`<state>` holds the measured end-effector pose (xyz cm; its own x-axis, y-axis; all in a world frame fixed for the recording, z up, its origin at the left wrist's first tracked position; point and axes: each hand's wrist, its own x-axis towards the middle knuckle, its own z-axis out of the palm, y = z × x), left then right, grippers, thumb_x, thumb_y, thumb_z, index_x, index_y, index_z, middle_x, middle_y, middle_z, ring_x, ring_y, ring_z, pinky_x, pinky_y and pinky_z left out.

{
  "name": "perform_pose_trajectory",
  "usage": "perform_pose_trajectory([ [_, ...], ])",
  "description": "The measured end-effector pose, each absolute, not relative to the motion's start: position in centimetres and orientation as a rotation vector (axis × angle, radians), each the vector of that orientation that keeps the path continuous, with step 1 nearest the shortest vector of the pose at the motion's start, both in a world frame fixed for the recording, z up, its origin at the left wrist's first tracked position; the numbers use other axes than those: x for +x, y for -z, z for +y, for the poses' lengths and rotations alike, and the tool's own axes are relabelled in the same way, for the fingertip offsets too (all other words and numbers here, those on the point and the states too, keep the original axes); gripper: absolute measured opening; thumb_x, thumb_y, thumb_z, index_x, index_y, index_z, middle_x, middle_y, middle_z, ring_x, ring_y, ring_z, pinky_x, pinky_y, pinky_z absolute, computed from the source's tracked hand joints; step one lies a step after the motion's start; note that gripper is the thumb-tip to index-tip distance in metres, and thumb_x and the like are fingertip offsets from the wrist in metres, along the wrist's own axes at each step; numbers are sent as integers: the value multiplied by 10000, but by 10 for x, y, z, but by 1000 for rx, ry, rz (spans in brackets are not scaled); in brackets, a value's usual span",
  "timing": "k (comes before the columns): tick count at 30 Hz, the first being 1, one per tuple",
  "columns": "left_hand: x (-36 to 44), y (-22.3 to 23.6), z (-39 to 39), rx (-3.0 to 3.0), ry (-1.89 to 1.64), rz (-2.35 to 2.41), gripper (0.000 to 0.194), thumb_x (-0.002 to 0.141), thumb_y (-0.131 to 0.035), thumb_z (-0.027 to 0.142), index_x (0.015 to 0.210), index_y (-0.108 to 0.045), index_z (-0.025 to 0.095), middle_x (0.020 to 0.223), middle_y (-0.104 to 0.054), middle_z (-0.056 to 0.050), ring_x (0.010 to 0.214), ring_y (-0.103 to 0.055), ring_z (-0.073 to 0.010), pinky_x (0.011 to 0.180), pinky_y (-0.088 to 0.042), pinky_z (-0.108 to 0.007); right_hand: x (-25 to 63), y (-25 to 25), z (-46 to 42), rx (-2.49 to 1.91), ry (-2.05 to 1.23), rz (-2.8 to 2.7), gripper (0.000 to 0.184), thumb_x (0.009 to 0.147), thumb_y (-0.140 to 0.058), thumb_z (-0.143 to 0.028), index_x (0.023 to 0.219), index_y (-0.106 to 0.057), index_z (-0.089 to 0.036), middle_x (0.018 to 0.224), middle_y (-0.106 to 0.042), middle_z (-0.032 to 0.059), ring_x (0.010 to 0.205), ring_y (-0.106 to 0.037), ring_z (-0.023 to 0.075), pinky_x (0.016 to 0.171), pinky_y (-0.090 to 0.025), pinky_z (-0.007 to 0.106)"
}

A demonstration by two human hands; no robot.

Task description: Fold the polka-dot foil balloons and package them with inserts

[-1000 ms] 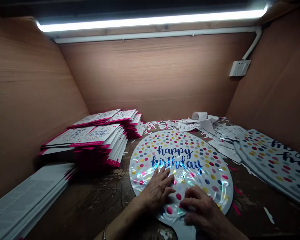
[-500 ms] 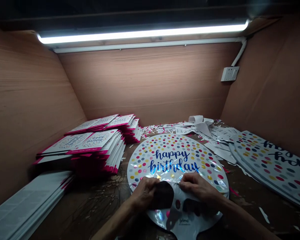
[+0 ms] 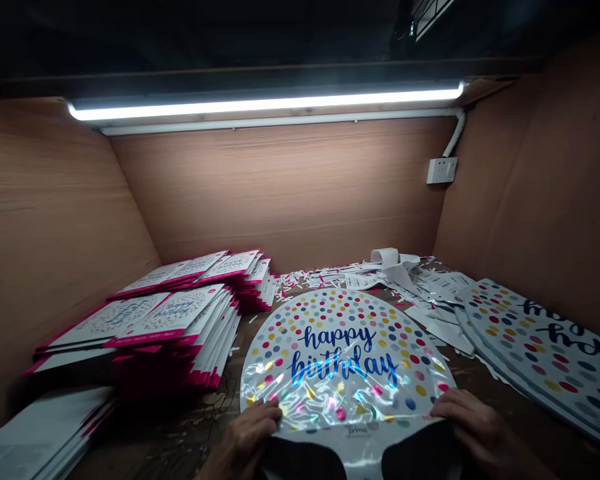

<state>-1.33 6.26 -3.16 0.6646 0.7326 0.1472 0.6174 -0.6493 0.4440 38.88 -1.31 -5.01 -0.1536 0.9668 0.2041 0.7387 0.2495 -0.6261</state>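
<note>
A round foil balloon (image 3: 345, 353), white with coloured dots and blue "happy birthday" lettering, lies flat on the wooden bench. Its near edge is folded up over itself, and the fold shows a silver strip with a small printed mark. My left hand (image 3: 247, 437) pinches the fold at its left end. At the right end of the fold my right hand (image 3: 473, 427) presses down with curled fingers. Both hands sit at the picture's bottom edge, wrists partly cut off.
Stacks of pink-edged printed cards (image 3: 175, 320) fill the left side, with a white stack (image 3: 40, 433) in front. More dotted balloons (image 3: 545, 347) lie piled at the right. Paper slips and scraps (image 3: 405, 273) litter the back. Wooden walls enclose the bench; a socket (image 3: 441, 170) hangs at the back right.
My hands have moved apart along the balloon's near edge, from the middle out to the two ends of the fold. The view has tilted up slightly.
</note>
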Motion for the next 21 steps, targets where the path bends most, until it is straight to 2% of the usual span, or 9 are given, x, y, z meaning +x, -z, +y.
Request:
perform_pose_trajectory([
  [1,-11,25,68,2464,-413,1185,322,863,-284,223,791,-597,203,909,-664,-59,887,-603,-195,819,-447,-278,388,45,-5,-1568,-551,-1919,238,820,-423,-184,810,-655,-235,843,-656,35,831,-588,201,744,-442,291],
  [3,3,5,87,2335,-308,1462,322,866,-308,254,715,-584,186,751,-647,-32,726,-599,-168,661,-445,-238,387,34,19,-1676,-555,-1867,243,850,-399,-238,702,-589,-214,719,-633,23,702,-575,185,638,-416,278],
  [5,23,-18,117,2249,-223,1683,313,861,-360,278,665,-579,171,710,-633,-19,720,-594,-168,617,-414,-226,387,24,53,-1810,-500,-1856,282,865,-396,-285,626,-520,-204,645,-603,16,635,-552,174,576,-376,270],
  [9,53,-37,183,2182,-175,1904,289,859,-442,315,679,-604,158,743,-637,-48,793,-610,-210,631,-399,-252,387,19,126,-1966,-371,-1866,283,866,-412,-266,611,-506,-185,683,-608,34,684,-567,179,587,-366,271],
  [11,60,-27,206,2150,-139,2016,275,876,-458,338,762,-620,147,784,-637,-65,821,-608,-219,682,-416,-292,384,28,152,-2047,-310,-1857,261,882,-419,-255,668,-543,-171,721,-608,36,719,-574,176,618,-392,282],
  [14,63,1,221,2134,-82,2111,266,897,-478,352,878,-609,121,848,-628,-59,833,-595,-187,771,-434,-351,376,50,171,-2139,-185,-1853,192,897,-475,-273,795,-576,-145,770,-594,19,764,-572,162,714,-439,330],
  [17,63,21,222,2163,-56,2134,224,899,-486,309,913,-612,124,878,-636,-64,879,-597,-197,817,-425,-358,368,67,177,-2132,-55,-1877,163,906,-478,-269,897,-578,-142,802,-591,20,796,-574,166,766,-448,357],
  [21,63,15,212,2211,-108,2172,315,928,-391,352,1013,-595,127,939,-643,-113,918,-602,-261,800,-430,-365,367,60,172,-2065,85,-1904,225,905,-394,-225,944,-593,-127,855,-600,113,850,-576,250,766,-441,398],
])
